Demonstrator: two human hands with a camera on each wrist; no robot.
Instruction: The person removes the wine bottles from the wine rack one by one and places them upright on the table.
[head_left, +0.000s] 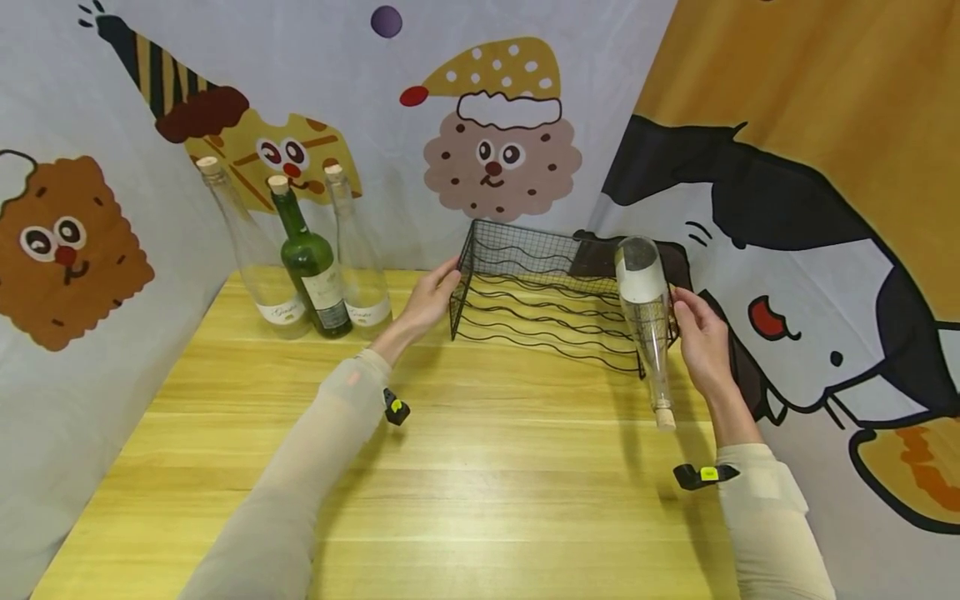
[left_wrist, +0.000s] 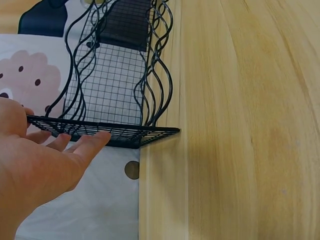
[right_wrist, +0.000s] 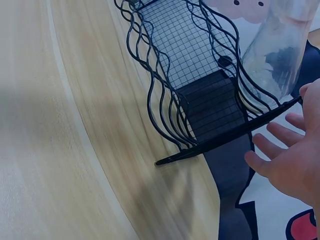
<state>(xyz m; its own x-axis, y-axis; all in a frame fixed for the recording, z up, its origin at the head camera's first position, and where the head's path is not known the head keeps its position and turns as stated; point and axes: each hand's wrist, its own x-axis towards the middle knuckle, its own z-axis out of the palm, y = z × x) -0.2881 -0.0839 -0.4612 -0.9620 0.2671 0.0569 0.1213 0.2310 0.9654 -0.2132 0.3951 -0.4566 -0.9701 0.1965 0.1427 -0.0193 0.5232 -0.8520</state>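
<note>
A black wire wine rack (head_left: 547, 312) with wavy rods and mesh panels stands toward the back of the wooden table. At its left end panel, my left hand (head_left: 431, 296) holds the upper edge, fingers spread along the outer mesh (left_wrist: 155, 134). My right hand (head_left: 703, 342) holds the opposite end panel (right_wrist: 225, 137) by its upper corner, its fingers extended outside. One clear glass bottle (head_left: 648, 321) lies on the rack's top rods at the right end, its corked neck pointing toward me. Its base also shows in the right wrist view, beside the right thumb.
On the table (head_left: 480, 500), back left, stand a clear corked bottle (head_left: 281, 312), a green corked wine bottle (head_left: 311, 258) and another clear bottle (head_left: 367, 312). A cloth with cartoon prints (head_left: 502, 158) hangs close behind the rack and along the right side.
</note>
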